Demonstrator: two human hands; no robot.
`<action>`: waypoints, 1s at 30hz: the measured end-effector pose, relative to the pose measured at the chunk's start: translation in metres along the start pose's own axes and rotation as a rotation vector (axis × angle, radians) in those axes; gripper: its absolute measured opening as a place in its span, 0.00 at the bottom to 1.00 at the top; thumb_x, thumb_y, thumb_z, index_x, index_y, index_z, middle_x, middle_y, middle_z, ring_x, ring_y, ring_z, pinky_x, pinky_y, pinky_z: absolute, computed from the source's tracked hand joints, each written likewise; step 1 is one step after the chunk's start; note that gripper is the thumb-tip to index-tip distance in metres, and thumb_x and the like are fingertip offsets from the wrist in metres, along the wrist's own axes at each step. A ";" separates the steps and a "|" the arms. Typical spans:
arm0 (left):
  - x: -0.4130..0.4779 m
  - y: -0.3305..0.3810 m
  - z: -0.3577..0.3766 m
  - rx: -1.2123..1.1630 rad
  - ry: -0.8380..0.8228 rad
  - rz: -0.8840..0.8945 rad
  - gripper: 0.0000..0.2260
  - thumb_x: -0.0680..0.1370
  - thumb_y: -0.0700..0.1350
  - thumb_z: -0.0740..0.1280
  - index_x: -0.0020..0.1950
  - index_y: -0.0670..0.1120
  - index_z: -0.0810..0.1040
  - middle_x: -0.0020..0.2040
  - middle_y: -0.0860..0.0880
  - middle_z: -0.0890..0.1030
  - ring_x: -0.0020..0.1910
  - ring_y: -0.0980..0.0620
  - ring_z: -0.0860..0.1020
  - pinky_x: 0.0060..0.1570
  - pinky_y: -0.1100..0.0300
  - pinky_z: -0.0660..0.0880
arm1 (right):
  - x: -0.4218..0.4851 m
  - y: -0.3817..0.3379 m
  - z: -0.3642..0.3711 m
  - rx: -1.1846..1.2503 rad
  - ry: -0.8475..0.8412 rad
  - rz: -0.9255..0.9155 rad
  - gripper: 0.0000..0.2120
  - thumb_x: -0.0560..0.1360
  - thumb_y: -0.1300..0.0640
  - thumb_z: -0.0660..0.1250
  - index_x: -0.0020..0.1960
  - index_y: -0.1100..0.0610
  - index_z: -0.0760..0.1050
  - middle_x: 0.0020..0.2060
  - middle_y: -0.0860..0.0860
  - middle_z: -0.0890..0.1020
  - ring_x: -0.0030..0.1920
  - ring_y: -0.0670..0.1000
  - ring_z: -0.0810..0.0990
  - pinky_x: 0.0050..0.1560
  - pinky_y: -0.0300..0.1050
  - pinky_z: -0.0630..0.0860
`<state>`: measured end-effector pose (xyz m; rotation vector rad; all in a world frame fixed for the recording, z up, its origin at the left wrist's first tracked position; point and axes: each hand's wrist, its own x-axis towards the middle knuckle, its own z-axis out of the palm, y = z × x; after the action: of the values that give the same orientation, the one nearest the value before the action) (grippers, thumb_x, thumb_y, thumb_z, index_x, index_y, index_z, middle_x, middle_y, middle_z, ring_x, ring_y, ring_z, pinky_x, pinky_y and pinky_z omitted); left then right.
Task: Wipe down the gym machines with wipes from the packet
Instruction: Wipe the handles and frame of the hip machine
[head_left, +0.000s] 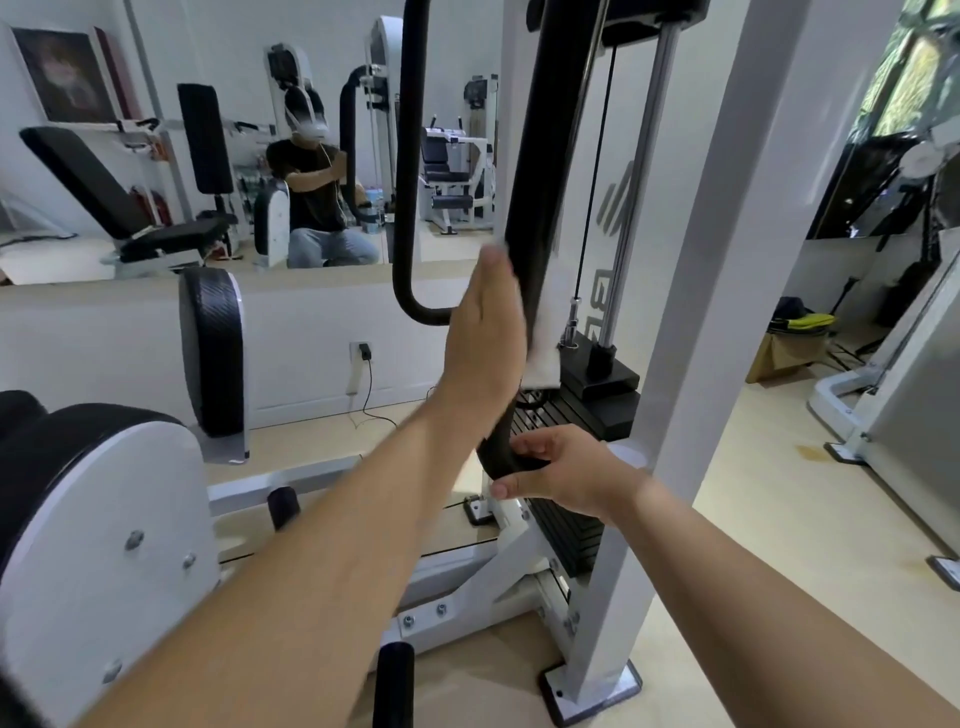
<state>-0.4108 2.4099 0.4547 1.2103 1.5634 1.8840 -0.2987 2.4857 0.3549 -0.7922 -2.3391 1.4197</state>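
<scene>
White wipe (543, 358), pressed flat-fingered to bar (540, 156) by left hand (483, 332), could be dropped; bar gripped by right hand (566, 473).

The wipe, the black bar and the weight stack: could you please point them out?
wipe (543, 364), head view, lower white part
black bar (540, 171), head view, upper shaft
weight stack (571, 538), head view, lower plates

**Floor: what's on it**

Pale floor (753, 545) carries the white machine frame (467, 597). Its upright ends in a black foot plate (592, 691), flat on the floor. Second machine base (841, 405) to the right. Cardboard box (779, 358) further back. Black cable (371, 410) trails by the wall.
</scene>
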 end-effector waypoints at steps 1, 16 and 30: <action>-0.016 -0.021 -0.002 -0.047 0.018 -0.085 0.35 0.82 0.70 0.46 0.65 0.45 0.78 0.57 0.38 0.82 0.62 0.37 0.79 0.66 0.38 0.74 | 0.001 0.001 0.000 -0.017 0.006 -0.004 0.13 0.68 0.54 0.83 0.51 0.47 0.85 0.48 0.46 0.89 0.52 0.50 0.87 0.65 0.55 0.79; 0.020 0.030 0.001 -0.157 0.002 0.091 0.27 0.83 0.61 0.54 0.65 0.40 0.77 0.50 0.52 0.84 0.56 0.55 0.81 0.64 0.51 0.74 | 0.000 0.002 0.002 -0.014 0.002 0.026 0.21 0.65 0.47 0.84 0.56 0.46 0.85 0.49 0.43 0.88 0.56 0.61 0.85 0.64 0.66 0.78; 0.028 0.019 0.000 -0.097 -0.027 -0.044 0.37 0.79 0.69 0.50 0.71 0.39 0.72 0.67 0.35 0.78 0.69 0.32 0.74 0.71 0.31 0.68 | -0.004 -0.002 0.003 -0.025 0.022 0.027 0.17 0.68 0.50 0.83 0.55 0.46 0.85 0.48 0.43 0.88 0.54 0.54 0.86 0.64 0.58 0.79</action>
<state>-0.4219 2.4260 0.4829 1.1460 1.4548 1.8852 -0.2974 2.4802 0.3550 -0.8458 -2.3426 1.3878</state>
